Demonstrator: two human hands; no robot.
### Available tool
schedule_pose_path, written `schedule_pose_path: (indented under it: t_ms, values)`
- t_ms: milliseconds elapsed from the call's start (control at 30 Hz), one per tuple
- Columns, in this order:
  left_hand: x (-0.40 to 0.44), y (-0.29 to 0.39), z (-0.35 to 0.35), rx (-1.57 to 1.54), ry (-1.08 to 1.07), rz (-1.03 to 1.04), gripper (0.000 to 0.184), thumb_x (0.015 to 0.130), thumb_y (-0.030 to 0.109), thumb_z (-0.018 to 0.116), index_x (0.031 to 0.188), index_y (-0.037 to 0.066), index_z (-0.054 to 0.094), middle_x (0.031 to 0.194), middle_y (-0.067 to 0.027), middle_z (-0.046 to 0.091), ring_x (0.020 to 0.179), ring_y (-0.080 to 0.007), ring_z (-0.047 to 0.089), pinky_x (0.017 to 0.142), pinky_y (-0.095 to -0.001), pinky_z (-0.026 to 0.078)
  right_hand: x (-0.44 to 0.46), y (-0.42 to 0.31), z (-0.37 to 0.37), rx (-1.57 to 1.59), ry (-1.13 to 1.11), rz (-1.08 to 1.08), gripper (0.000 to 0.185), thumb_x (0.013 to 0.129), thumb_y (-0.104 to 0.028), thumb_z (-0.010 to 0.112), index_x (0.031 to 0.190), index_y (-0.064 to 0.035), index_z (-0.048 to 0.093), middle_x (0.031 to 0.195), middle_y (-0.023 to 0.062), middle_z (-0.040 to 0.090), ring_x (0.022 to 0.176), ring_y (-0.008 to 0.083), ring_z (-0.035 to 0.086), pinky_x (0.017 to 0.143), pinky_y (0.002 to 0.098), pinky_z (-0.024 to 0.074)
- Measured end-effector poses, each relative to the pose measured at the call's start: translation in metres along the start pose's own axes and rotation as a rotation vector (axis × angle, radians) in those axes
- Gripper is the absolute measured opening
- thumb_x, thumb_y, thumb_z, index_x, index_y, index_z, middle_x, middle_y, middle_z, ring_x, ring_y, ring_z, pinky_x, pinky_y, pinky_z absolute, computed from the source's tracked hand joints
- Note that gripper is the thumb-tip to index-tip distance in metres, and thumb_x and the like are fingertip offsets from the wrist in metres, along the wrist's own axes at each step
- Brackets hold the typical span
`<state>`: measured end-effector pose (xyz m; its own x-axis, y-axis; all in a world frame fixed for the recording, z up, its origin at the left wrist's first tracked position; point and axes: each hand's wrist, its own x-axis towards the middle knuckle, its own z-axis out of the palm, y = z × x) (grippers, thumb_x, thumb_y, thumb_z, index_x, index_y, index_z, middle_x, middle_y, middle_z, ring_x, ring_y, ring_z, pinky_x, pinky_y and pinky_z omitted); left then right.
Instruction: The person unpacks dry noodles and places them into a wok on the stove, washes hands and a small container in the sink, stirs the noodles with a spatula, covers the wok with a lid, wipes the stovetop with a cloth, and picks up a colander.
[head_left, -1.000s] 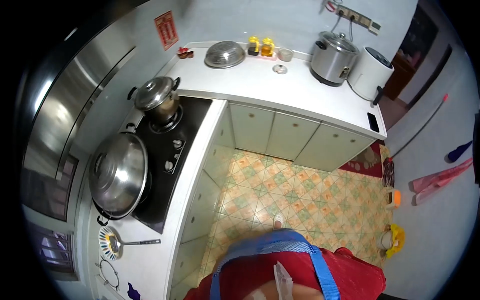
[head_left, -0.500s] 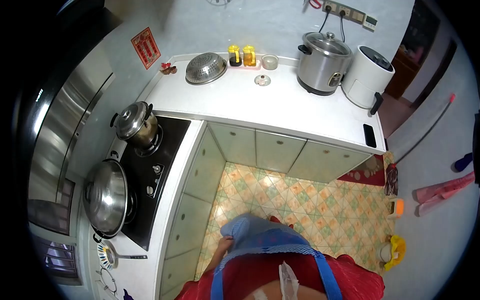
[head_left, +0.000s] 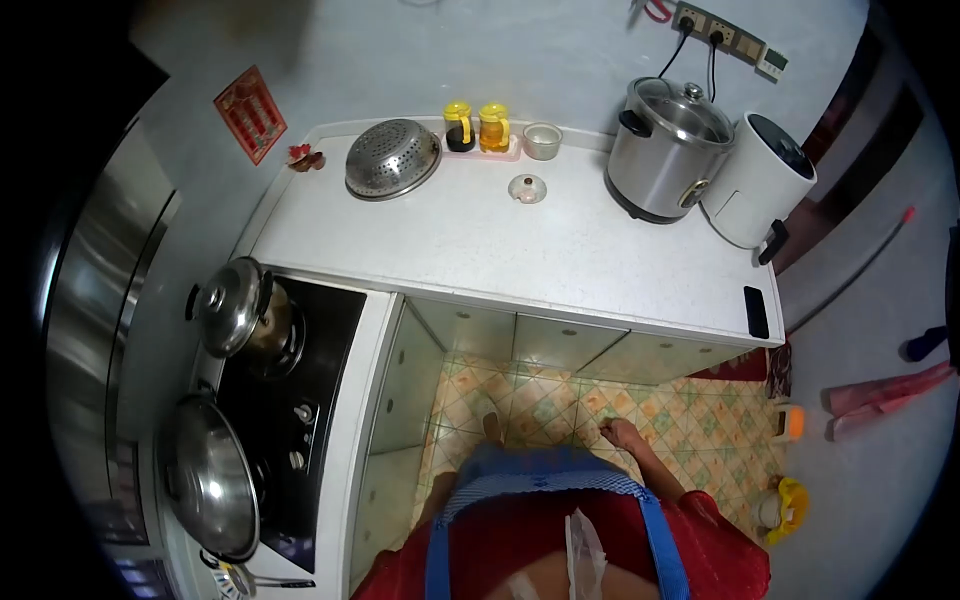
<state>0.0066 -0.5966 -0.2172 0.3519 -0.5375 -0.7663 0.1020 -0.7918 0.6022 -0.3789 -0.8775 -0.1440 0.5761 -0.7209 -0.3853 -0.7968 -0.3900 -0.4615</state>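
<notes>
My right hand hangs over the tiled floor, to the right of the blue apron. Its fingers are curled in and nothing shows in them. My left hand is low beside the apron's left edge; its fingers are hidden. Neither hand touches the counter or the stove. On the stove stand a lidded steel pot and a wok with a domed lid.
The counter holds an upturned steel colander, two yellow-topped condiment jars, a small bowl, a small lid, a large electric cooker, a white air fryer and a phone. Cabinets line the counter's front.
The view has moved nearer the counter. My right hand has come into sight on the right. My left hand, earlier at the apron's edge, is now mostly hidden. A foot shows ahead.
</notes>
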Motion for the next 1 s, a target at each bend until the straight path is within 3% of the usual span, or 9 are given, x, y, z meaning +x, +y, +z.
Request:
schedule_pose_path:
  t_ms: [167, 267, 333, 367, 467, 567, 633, 833, 1000]
  values:
    - [0.081, 0.113, -0.045, -0.019, 0.067, 0.178, 0.023, 0.077, 0.016, 0.056, 0.094, 0.001, 0.061, 0.077, -0.0038, 0.058, 0.067, -0.0127, 0.052, 0.058, -0.0257, 0.042, 0.072, -0.079, -0.047, 0.304, 0.081, -0.127, 0.019, 0.083, -0.015, 0.056, 0.099, -0.0051, 0.062, 0.086, 0.012, 0.064, 0.076, 0.0238, 0.063, 0.064, 0.0303, 0.0489]
    - [0.138, 0.156, -0.067, -0.312, -0.066, 0.343, 0.029, 0.079, 0.018, 0.056, 0.101, -0.001, 0.056, 0.081, -0.0062, 0.057, 0.069, -0.0132, 0.052, 0.06, -0.0277, 0.043, 0.085, -0.126, -0.091, 0.353, 0.126, -0.141, 0.018, 0.086, -0.01, 0.053, 0.101, -0.0026, 0.06, 0.082, 0.0086, 0.063, 0.073, 0.0164, 0.06, 0.064, 0.0256, 0.0474]
    - [0.084, 0.263, -0.071, -0.496, -0.015, 0.221, 0.029, 0.081, 0.02, 0.06, 0.101, 0.0, 0.054, 0.085, -0.006, 0.055, 0.078, -0.0139, 0.051, 0.067, -0.0305, 0.043, 0.094, -0.15, -0.121, 0.727, 0.053, 0.033, 0.017, 0.086, -0.013, 0.053, 0.096, -0.0036, 0.061, 0.078, 0.007, 0.064, 0.069, 0.0158, 0.06, 0.064, 0.0254, 0.0475]
    - [0.099, 0.272, -0.071, -0.492, -0.014, 0.214, 0.029, 0.081, 0.02, 0.06, 0.101, 0.0, 0.054, 0.085, -0.006, 0.055, 0.078, -0.0139, 0.051, 0.067, -0.0305, 0.043, 0.098, -0.153, -0.132, 0.819, 0.042, 0.014, 0.018, 0.088, -0.013, 0.051, 0.098, -0.0018, 0.061, 0.076, 0.0039, 0.061, 0.069, 0.0094, 0.055, 0.064, 0.0225, 0.0458]
    - [0.129, 0.295, -0.061, -0.551, -0.117, 0.467, 0.039, 0.08, 0.023, 0.064, 0.109, 0.001, 0.048, 0.094, -0.0051, 0.052, 0.087, -0.0154, 0.048, 0.074, -0.0335, 0.041, 0.12, -0.147, -0.16, 0.874, 0.078, -0.032, 0.019, 0.088, -0.014, 0.052, 0.099, -0.0017, 0.061, 0.076, 0.0045, 0.061, 0.071, 0.0106, 0.056, 0.065, 0.023, 0.0457]
    - [0.096, 0.365, -0.052, -0.489, -0.195, 0.329, 0.051, 0.08, 0.024, 0.065, 0.119, 0.001, 0.04, 0.105, -0.0055, 0.049, 0.099, -0.0185, 0.046, 0.083, -0.036, 0.039, 0.148, -0.147, -0.199, 0.793, 0.124, -0.053, 0.018, 0.087, -0.013, 0.053, 0.099, -0.0014, 0.061, 0.076, 0.0047, 0.06, 0.071, 0.0108, 0.056, 0.065, 0.0233, 0.0458]
    - [0.094, 0.384, -0.042, -0.926, -0.295, 0.045, 0.068, 0.079, 0.029, 0.066, 0.13, 0.002, 0.029, 0.123, -0.0114, 0.041, 0.111, -0.026, 0.041, 0.09, -0.0413, 0.037, 0.175, -0.135, -0.216, 0.785, 0.145, -0.075, 0.018, 0.087, -0.013, 0.053, 0.098, -0.0012, 0.061, 0.075, 0.0051, 0.061, 0.07, 0.0113, 0.056, 0.065, 0.0236, 0.046]
    - [0.095, 0.427, -0.028, -0.993, -0.177, 0.042, 0.076, 0.075, 0.039, 0.066, 0.136, 0.015, 0.029, 0.14, -0.0137, 0.021, 0.124, -0.0348, 0.025, 0.097, -0.0522, 0.027, 0.282, -0.13, -0.29, 0.461, 0.378, -0.285, 0.015, 0.083, -0.013, 0.058, 0.093, -0.0021, 0.062, 0.075, 0.0114, 0.063, 0.063, 0.0196, 0.059, 0.059, 0.0287, 0.0459]
    - [0.086, 0.455, -0.025, -1.033, -0.107, 0.064, 0.064, 0.08, 0.041, 0.059, 0.134, 0.017, 0.034, 0.139, -0.01, 0.03, 0.124, -0.0325, 0.029, 0.098, -0.0528, 0.026, 0.39, -0.151, -0.328, 0.447, 0.393, -0.271, 0.016, 0.082, -0.013, 0.058, 0.094, -0.0023, 0.062, 0.08, 0.0136, 0.063, 0.068, 0.0212, 0.06, 0.063, 0.0303, 0.0467]
